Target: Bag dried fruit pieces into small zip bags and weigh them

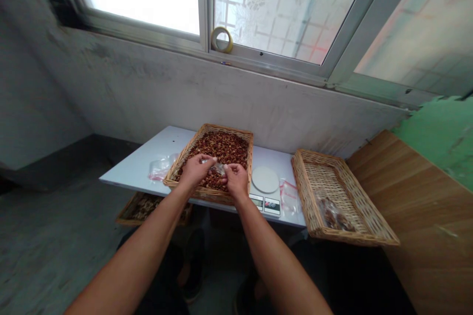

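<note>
Between my two hands is a small clear plastic bag [219, 168], pinched at its edges over a wicker basket [250, 143] heaped with small reddish-brown dried pieces [223, 142]. My left hand [195, 170] grips the bag's left side with thumb and fingers. On the other side, my right hand [235, 178] holds it with fingertips pressed together. Whether anything is inside the bag cannot be made out. Just right of the basket sits a white kitchen scale [265, 180] with a round plate and a small display at its front.
Flat plastic bags [160, 167] lie left of the basket, and more bags [290, 196] lie right of the scale. A second wicker basket [305, 194] at right holds filled bags [334, 215]. Another basket [127, 206] sits below the table [138, 170]. Tape [222, 40] stands on the windowsill.
</note>
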Demonstrator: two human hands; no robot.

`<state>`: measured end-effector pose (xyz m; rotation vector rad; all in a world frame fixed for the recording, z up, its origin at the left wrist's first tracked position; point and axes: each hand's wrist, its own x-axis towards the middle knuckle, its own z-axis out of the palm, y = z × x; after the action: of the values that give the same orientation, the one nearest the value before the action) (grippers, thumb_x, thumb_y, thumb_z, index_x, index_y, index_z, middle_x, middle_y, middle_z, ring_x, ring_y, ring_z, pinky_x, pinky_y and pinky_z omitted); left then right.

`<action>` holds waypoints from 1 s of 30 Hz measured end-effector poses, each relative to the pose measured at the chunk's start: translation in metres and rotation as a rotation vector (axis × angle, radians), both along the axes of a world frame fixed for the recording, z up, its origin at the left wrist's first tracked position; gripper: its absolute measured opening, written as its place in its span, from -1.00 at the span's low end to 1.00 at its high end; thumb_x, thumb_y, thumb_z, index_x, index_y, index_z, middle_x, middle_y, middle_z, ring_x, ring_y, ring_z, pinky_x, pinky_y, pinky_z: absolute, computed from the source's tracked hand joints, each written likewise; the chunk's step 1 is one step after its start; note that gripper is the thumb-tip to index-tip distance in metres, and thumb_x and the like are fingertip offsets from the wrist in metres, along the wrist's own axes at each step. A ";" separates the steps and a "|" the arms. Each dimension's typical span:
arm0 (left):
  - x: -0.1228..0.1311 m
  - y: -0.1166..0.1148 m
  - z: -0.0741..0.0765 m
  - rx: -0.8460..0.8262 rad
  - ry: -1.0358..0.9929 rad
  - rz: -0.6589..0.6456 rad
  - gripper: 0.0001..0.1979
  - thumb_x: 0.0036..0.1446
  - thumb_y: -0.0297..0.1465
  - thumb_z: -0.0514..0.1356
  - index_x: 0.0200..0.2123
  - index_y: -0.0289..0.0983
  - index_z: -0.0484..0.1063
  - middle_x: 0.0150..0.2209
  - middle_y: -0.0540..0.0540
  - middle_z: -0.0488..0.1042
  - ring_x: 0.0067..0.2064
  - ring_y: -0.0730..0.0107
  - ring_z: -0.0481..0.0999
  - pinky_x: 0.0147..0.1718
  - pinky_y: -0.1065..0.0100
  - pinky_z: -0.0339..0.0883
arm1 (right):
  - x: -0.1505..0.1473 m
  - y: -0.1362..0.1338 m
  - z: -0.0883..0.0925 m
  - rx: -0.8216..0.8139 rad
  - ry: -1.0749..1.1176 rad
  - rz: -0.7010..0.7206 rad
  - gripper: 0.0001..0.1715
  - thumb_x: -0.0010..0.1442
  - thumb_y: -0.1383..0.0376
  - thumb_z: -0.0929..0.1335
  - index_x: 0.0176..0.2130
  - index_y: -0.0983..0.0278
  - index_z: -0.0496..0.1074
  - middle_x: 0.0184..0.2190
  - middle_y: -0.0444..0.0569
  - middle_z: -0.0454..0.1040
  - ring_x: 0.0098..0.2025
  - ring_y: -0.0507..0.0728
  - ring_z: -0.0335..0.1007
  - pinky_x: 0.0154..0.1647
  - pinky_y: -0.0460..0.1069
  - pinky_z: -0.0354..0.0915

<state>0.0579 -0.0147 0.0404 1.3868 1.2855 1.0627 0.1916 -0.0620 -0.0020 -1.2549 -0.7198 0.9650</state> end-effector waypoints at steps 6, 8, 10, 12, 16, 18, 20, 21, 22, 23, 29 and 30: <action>0.008 0.011 0.030 0.221 0.385 0.041 -0.70 -0.02 -0.11 0.27 -0.37 -0.22 0.58 -0.52 -0.03 0.53 -0.49 0.28 0.44 -0.51 0.35 0.18 | 0.005 0.002 0.003 -0.097 0.165 0.137 -0.62 0.09 0.07 0.50 -0.28 0.25 0.37 -0.56 -0.17 0.51 -0.62 0.00 0.41 -0.66 -0.18 0.19; 0.010 0.013 0.034 0.241 0.434 0.021 -0.72 -0.03 -0.14 0.26 -0.37 -0.21 0.60 -0.49 -0.06 0.56 -0.45 0.26 0.46 -0.48 0.34 0.21 | 0.008 0.001 0.003 -0.082 0.216 0.177 -0.63 0.10 0.09 0.51 -0.27 0.25 0.36 -0.54 -0.15 0.53 -0.61 -0.01 0.42 -0.65 -0.18 0.22; 0.011 0.015 0.036 0.255 0.456 0.000 -0.73 -0.05 -0.16 0.27 -0.37 -0.22 0.61 -0.47 -0.07 0.57 -0.43 0.24 0.48 -0.46 0.34 0.22 | 0.010 0.000 0.002 -0.064 0.238 0.208 -0.63 0.10 0.11 0.51 -0.27 0.25 0.37 -0.53 -0.15 0.54 -0.60 -0.01 0.44 -0.63 -0.18 0.24; 0.011 0.015 0.037 0.268 0.461 -0.019 -0.72 -0.06 -0.16 0.27 -0.38 -0.23 0.61 -0.46 -0.06 0.58 -0.42 0.24 0.48 -0.46 0.34 0.22 | 0.011 -0.002 0.002 -0.062 0.236 0.237 -0.64 0.11 0.11 0.51 -0.26 0.26 0.37 -0.53 -0.15 0.54 -0.59 -0.01 0.45 -0.63 -0.19 0.24; 0.009 0.010 0.043 0.269 0.473 -0.027 -0.71 -0.08 -0.15 0.28 -0.38 -0.24 0.61 -0.52 -0.03 0.53 -0.48 0.29 0.42 -0.50 0.35 0.18 | 0.012 -0.004 0.002 -0.097 0.209 0.288 -0.64 0.16 0.07 0.48 -0.23 0.26 0.38 -0.54 -0.14 0.54 -0.61 0.01 0.46 -0.64 -0.18 0.22; 0.008 0.008 0.045 0.268 0.458 -0.009 -0.71 -0.09 -0.15 0.29 -0.39 -0.24 0.61 -0.53 -0.03 0.52 -0.49 0.31 0.41 -0.51 0.35 0.16 | 0.011 -0.003 0.002 -0.116 0.190 0.329 -0.63 0.18 0.04 0.47 -0.23 0.25 0.38 -0.56 -0.15 0.54 -0.61 0.02 0.46 -0.63 -0.18 0.22; 0.007 0.009 0.044 0.267 0.425 0.003 -0.71 -0.09 -0.15 0.30 -0.38 -0.24 0.60 -0.53 -0.03 0.51 -0.49 0.32 0.40 -0.51 0.35 0.16 | 0.010 -0.003 0.003 -0.134 0.163 0.364 -0.62 0.19 0.02 0.46 -0.25 0.25 0.39 -0.57 -0.16 0.53 -0.61 0.02 0.46 -0.63 -0.18 0.21; 0.006 0.010 0.042 0.261 0.407 0.007 -0.71 -0.09 -0.15 0.30 -0.38 -0.25 0.60 -0.53 -0.03 0.51 -0.50 0.33 0.39 -0.52 0.36 0.16 | 0.009 -0.002 0.003 -0.145 0.144 0.375 -0.62 0.20 0.01 0.45 -0.26 0.25 0.39 -0.58 -0.16 0.53 -0.62 0.02 0.46 -0.63 -0.19 0.20; 0.006 0.012 0.040 0.253 0.389 0.010 -0.70 -0.09 -0.15 0.30 -0.37 -0.25 0.60 -0.53 -0.03 0.50 -0.51 0.34 0.38 -0.52 0.36 0.16 | 0.008 -0.002 0.004 -0.155 0.124 0.381 -0.62 0.20 0.00 0.45 -0.27 0.25 0.40 -0.59 -0.16 0.53 -0.62 0.01 0.46 -0.63 -0.19 0.20; 0.004 0.014 0.036 0.243 0.369 0.011 -0.69 -0.10 -0.14 0.31 -0.37 -0.26 0.60 -0.53 -0.03 0.51 -0.51 0.34 0.37 -0.53 0.36 0.16 | 0.007 -0.002 0.005 -0.161 0.104 0.383 -0.61 0.20 -0.01 0.44 -0.27 0.26 0.41 -0.59 -0.15 0.53 -0.63 0.01 0.46 -0.64 -0.19 0.19; -0.003 0.021 0.013 0.211 0.183 0.019 -0.59 -0.05 -0.05 0.32 -0.31 -0.29 0.59 -0.45 -0.07 0.57 -0.44 0.31 0.45 -0.47 0.38 0.24 | 0.010 -0.007 0.005 -0.071 0.118 0.403 -0.51 0.03 -0.04 0.53 -0.25 0.28 0.48 -0.50 -0.11 0.57 -0.55 0.02 0.47 -0.61 -0.17 0.20; -0.004 0.020 0.011 0.213 0.169 0.020 -0.58 -0.04 -0.04 0.31 -0.30 -0.29 0.60 -0.45 -0.07 0.57 -0.44 0.31 0.45 -0.47 0.38 0.24 | 0.011 -0.007 0.004 -0.050 0.136 0.391 -0.49 -0.03 -0.03 0.55 -0.25 0.27 0.49 -0.49 -0.12 0.57 -0.54 0.02 0.46 -0.60 -0.16 0.20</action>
<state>0.0538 0.0055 0.0514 1.6564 1.3390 1.1411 0.2026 -0.0693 0.0018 -1.0987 -0.8549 1.3812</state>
